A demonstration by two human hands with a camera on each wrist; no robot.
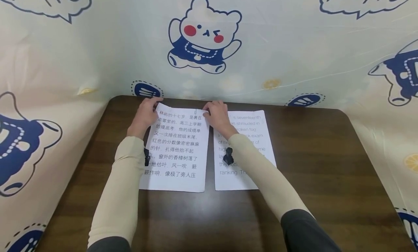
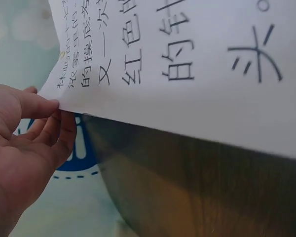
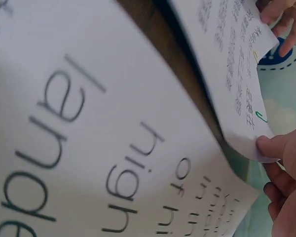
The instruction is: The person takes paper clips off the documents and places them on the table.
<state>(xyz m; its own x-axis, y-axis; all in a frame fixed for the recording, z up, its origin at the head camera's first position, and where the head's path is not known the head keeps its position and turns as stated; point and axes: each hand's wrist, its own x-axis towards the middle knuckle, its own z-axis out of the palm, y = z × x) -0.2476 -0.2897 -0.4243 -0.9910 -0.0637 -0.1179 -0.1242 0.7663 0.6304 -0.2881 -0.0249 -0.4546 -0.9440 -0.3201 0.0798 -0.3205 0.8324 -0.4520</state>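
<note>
The left hand (image 1: 143, 115) pinches the far left corner of the Chinese-text sheet (image 1: 176, 150), and the right hand (image 1: 218, 116)'s got the far right one. Sheet's over the counter (image 1: 326, 172)'s left side, long axis pointing at the person; the English-text sheet (image 1: 235, 179)'s just right, under the right forearm (image 1: 261, 163).

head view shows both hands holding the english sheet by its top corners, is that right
Not the English sheet: the head view shows the left hand and the right hand holding the Chinese sheet. By its top corners is right.
</note>
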